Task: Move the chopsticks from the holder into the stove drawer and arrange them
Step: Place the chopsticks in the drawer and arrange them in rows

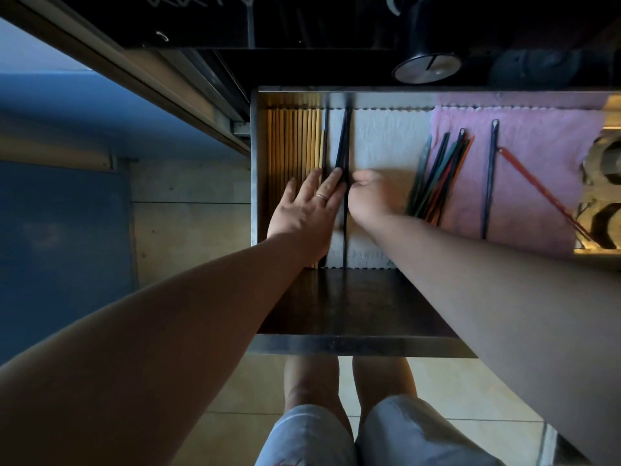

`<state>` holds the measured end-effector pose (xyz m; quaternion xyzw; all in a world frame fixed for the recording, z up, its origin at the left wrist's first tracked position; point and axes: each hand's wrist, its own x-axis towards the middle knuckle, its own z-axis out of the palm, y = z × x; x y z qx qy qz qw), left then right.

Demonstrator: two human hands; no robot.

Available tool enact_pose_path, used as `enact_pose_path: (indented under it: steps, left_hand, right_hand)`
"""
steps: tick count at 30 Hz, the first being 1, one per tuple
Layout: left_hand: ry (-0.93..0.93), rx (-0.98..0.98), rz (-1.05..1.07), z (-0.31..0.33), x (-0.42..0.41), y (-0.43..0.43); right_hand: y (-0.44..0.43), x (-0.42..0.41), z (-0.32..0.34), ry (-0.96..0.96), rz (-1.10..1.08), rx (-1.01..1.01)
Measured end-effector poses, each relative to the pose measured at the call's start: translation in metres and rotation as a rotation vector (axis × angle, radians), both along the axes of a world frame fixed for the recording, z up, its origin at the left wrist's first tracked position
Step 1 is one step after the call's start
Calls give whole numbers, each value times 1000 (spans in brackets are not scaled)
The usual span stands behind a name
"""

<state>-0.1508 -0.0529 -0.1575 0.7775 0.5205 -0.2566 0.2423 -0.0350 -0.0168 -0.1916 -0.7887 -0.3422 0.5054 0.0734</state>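
Observation:
The steel stove drawer (336, 344) stands pulled out below me. Several yellow wooden chopsticks (292, 142) lie in a neat row at its left end. Just right of them lie black chopsticks (343, 139) on a white cloth (386, 139). My left hand (305, 213) rests flat with fingers spread, its fingertips touching the black chopsticks. My right hand (369, 196) is curled against the same black chopsticks from the right; whether it pinches one is hidden. A loose bundle of coloured chopsticks (437, 176) lies on a pink cloth (537, 183).
One dark chopstick (490, 179) and a red chopstick (544, 193) lie apart on the pink cloth. A round stove knob (426, 67) sits above the drawer. Dark items (605, 223) fill the drawer's right end. My knees are under the drawer front.

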Motion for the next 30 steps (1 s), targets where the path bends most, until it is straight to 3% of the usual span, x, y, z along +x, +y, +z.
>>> enact_pose_path:
  steps: [18, 23, 30]
  left_hand:
    - [24, -32, 54, 3, -1, 5]
    - [40, -28, -31, -2, -5, 9]
    - [-33, -28, 121, -2, -8, 2]
  right_hand:
    - [19, 3, 7, 4, 40, -9]
    - [19, 2, 7, 14, 41, -3]
    - [20, -4, 11, 23, 32, 12]
